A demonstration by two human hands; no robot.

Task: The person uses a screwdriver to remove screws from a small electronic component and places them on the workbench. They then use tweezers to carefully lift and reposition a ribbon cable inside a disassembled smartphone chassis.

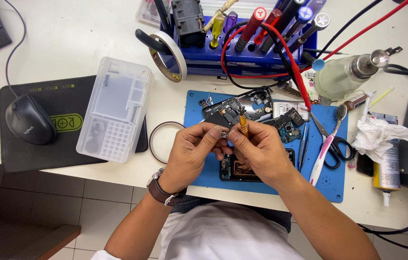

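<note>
My left hand (pixel 192 151) and right hand (pixel 257 151) meet at the centre of the frame, above the blue work mat (pixel 331 185). My left fingertips are pinched shut on a small grey part (pixel 223 136), and the right thumb touches it too. My right hand is curled closed around a yellow-handled screwdriver (pixel 243 124), which stands nearly upright between the fingers.

Under my hands, on the mat, lies an opened phone body (pixel 235 169); a second opened phone frame (pixel 242 107) and a small circuit board (pixel 289 129) lie just above.

At the top centre, a blue tool rack (pixel 213 57) holds screwdrivers (pixel 252 24) upright in its holes. Left of centre, a clear plastic organiser box (pixel 115 108) lies with its small compartments showing; I cannot tell what is in them. At the upper right stands a glass dispenser bottle (pixel 343 74) with clear liquid.
</note>
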